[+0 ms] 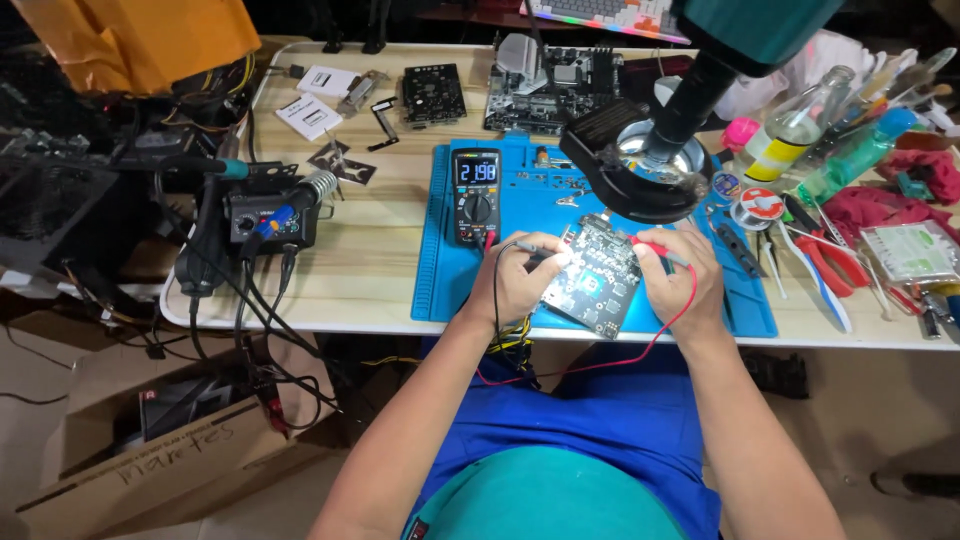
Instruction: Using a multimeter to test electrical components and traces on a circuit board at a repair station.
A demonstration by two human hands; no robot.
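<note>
Now probing: left hand (518, 280) pinches black probe (540, 252), right hand (680, 275) red probe (660, 252), on circuit board (592, 280); next contact likely needs steady tips.

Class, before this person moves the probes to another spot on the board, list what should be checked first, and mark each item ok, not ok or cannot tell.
1. Left hand has a grip on the black probe: ok.
2. Right hand has a grip on the red probe: ok.
3. Meter is on, with its screen lit and in view: ok.
4. Both leads plugged in at the meter's lower end: ok.
5. Board lies flat on the blue mat: ok.
6. Probe tips touch the right points on the board: cannot tell, too small to see.
</note>
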